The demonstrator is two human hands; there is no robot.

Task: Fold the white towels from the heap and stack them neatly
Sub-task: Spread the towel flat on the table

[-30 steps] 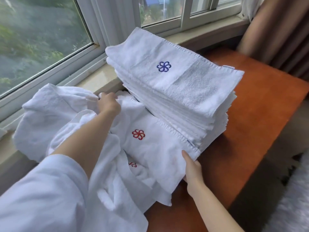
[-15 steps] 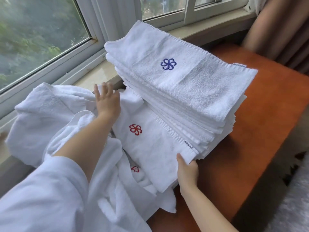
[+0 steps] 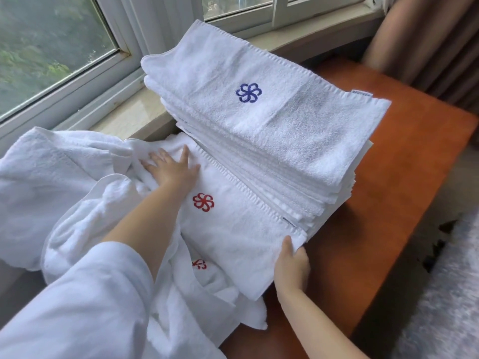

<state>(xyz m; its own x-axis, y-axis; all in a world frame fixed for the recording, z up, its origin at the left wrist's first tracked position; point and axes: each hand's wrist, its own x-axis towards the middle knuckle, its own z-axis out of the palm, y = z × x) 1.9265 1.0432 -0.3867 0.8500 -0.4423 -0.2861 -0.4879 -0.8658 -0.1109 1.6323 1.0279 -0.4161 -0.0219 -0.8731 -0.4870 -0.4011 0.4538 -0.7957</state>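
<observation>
A tall stack of folded white towels [image 3: 272, 130] stands on the orange-brown table [image 3: 394, 203]; its top towel bears a blue flower emblem. Against the stack's near side lies a folded white towel with a red flower emblem [image 3: 233, 229]. My left hand [image 3: 172, 168] lies flat on that towel's far end with fingers spread. My right hand [image 3: 291, 263] grips its near right corner, thumb on top. The loose heap of white towels [image 3: 59, 182] spreads to the left, partly under my arm.
A stone window sill [image 3: 124, 117] and window frames run along the back. A brown curtain [image 3: 427, 40] hangs at the far right. A pale shaggy rug [image 3: 445, 294] lies on the floor beyond the table's right edge.
My left hand has uncurled from a grip on the cloth and now lies flat with spread fingers on the red-emblem towel. My right hand keeps hold of the towel's near corner.
</observation>
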